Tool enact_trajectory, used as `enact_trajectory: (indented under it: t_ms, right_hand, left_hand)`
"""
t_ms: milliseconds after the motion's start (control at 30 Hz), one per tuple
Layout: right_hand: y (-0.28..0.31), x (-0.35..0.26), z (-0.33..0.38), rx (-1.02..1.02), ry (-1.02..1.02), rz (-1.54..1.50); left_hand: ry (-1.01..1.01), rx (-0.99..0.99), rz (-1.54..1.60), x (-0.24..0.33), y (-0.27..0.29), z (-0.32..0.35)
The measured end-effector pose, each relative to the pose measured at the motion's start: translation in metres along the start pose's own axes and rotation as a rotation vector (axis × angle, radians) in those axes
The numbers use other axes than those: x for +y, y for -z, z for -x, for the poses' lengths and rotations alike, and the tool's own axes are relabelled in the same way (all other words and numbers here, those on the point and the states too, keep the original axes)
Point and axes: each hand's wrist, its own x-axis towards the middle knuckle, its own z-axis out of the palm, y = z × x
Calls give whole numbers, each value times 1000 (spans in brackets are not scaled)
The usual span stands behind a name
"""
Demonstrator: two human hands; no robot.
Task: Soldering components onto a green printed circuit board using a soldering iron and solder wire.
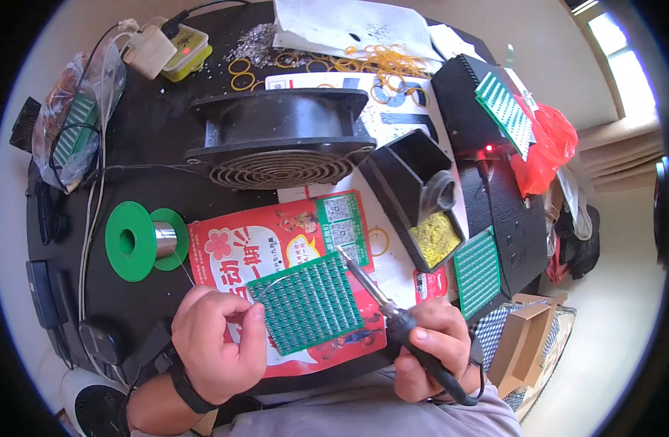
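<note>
At the near edge of the table, head view: I see the green circuit board [306, 303] lying flat on a red printed sheet [276, 247], just in front of the person. Left hand [219, 342] is curled closed at the board's left corner, fingertips pinching a thin solder wire [265, 282] that arcs over the board's upper left edge. Right hand [431, 346] is wrapped tight around the dark handle of a soldering iron [382, 295]; its metal tip points up-left and sits at the board's upper right corner, near the top edge. I can't tell if the tip touches the board.

Left of the sheet, a green solder spool [139, 240] lies on its side, wire trailing toward the left hand. Behind the sheet, mid-table, a black round fan [280, 138]. Right of the sheet, a black iron stand [415, 197] with a yellow cleaning pad in its tray, and a second green board [479, 271] just beside it. Far edge: yellow rubber bands [378, 62] scattered, white paper. Far right corner: black box [469, 102] with another green board leaning on it, red light lit.
</note>
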Motion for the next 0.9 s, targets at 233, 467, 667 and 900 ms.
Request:
enact_trajectory:
  t_ms: [233, 467, 667, 900]
  right_hand:
    - [-5, -7, -16, -60, 76, 81]
    - [9, -17, -24, -19, 97, 193]
    - [-9, -8, -22, 12, -23, 204]
    - [-22, -5, -10, -24, 7, 154]
  left_hand:
    - [53, 9, 15, 4, 0, 1]
    - [-36, 12, -4, 3, 3, 3]
    - [-58, -22, -10, 2, 7, 0]
    - [-74, -55, 1, -4, 6, -1]
